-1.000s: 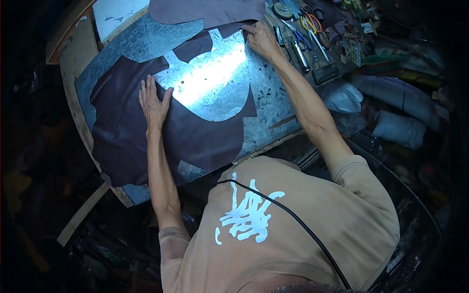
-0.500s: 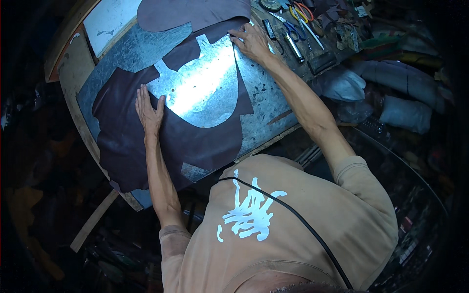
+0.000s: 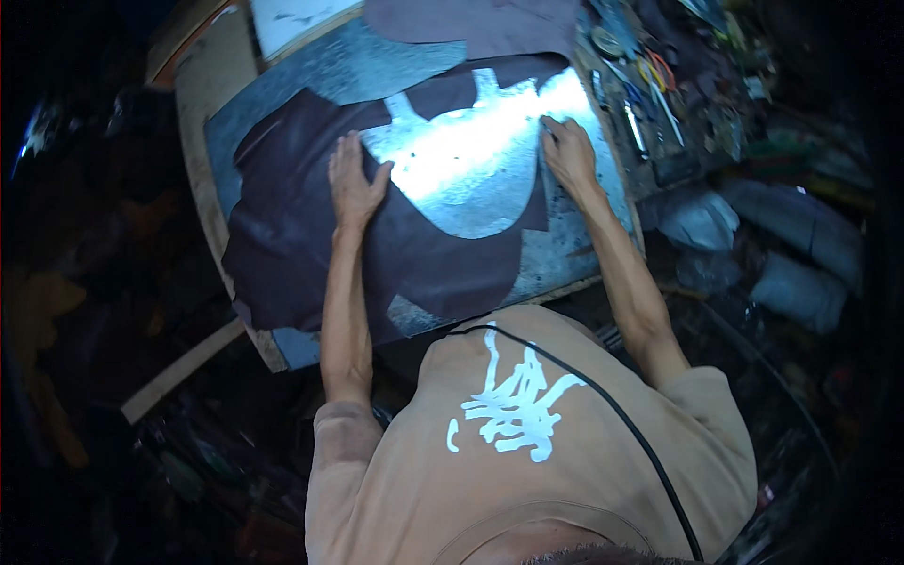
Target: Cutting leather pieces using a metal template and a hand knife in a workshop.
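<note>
A dark brown leather sheet (image 3: 292,217) lies over a grey metal-looking work surface (image 3: 584,231). Inside it is a large rounded cut-out with square notches along the far side, and the bright surface shows through. My left hand (image 3: 356,193) rests flat on the leather, just left of the opening, fingers stretched out. On the right, my right hand (image 3: 571,158) has its fingers bent at the narrow leather strip edging the opening. The fingertips seem closed on that strip, though glare blurs the contact.
Another brown leather piece (image 3: 471,21) lies at the far edge. Scissors with orange handles (image 3: 662,71), a round tin (image 3: 605,40) and other tools crowd the right side. Plastic-wrapped rolls (image 3: 799,290) stand beyond the right edge. A wooden strip (image 3: 179,372) sticks out at lower left.
The whole view has shifted, moving the table rightward in the picture. My right hand has come nearer along the strip. The leather's far band lies more spread out. My left hand stays on the leather.
</note>
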Demonstrator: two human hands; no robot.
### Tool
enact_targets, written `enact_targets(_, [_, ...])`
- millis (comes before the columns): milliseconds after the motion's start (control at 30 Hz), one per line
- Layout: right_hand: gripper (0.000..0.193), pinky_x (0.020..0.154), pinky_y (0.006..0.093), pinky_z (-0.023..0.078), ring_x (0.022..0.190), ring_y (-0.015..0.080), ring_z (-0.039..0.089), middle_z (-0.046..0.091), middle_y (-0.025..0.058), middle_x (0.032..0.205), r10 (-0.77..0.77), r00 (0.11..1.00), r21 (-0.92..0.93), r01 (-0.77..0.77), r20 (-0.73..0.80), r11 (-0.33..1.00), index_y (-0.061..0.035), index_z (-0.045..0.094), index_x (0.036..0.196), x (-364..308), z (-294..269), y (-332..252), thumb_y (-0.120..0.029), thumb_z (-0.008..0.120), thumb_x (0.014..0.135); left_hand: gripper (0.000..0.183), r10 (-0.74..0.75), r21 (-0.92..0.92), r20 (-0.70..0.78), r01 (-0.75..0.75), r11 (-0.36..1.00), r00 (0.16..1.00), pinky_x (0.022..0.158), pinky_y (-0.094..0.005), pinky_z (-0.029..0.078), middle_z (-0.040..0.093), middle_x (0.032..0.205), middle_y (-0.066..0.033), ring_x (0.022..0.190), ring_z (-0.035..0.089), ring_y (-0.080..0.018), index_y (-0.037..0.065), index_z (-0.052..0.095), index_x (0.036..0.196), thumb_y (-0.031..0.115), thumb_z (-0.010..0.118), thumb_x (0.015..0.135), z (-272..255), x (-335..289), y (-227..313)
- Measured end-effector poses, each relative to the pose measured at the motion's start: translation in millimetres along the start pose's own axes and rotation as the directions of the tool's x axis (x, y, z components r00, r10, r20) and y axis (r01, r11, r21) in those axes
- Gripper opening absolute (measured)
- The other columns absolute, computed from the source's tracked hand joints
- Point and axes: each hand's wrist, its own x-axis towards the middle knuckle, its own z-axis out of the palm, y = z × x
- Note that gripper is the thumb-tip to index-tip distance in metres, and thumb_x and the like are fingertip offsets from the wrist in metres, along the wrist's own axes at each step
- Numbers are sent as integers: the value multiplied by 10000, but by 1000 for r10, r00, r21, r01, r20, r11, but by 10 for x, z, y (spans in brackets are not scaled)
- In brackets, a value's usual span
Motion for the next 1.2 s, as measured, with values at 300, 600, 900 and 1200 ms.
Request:
enact_targets(300, [334,769,454,453,812,357,583,586,191,832,69,989,64,-78,135,995,-58,673,1174,-102,-87,-147,-160,557,879,724,42,10,-43,-42,999,998,1130,-505,230,423,1438,-227,1382,336,-366,12,508,1334,469,699,806,-45,-17,15])
enact_targets(600, [336,727,398,428,762,279,527,530,132,791,107,980,115,-127,167,985,-76,660,1205,-92,-120,-132,-159,562,894,645,64,-41,-111,-69,997,992,1108,-538,254,427,1418,-250,1353,348,-419,29,606,1223,466,735,767,-15,-4,37])
enact_targets(900, [322,800,425,439,828,323,569,598,162,828,72,989,77,-82,127,994,-68,676,1174,-119,-102,-136,-153,560,887,661,59,-23,-39,-60,998,998,1115,-515,253,465,1404,-219,1353,366,-390,25,597,1242,455,746,761,-49,-6,44])
enact_targets(1200, [330,781,435,444,798,308,563,592,156,812,104,979,143,-130,175,981,-85,686,1160,-90,-111,-102,-144,533,874,649,102,24,-43,-101,995,994,1108,-525,258,465,1399,-209,1339,375,-393,10,589,1235,415,764,758,-69,17,40])
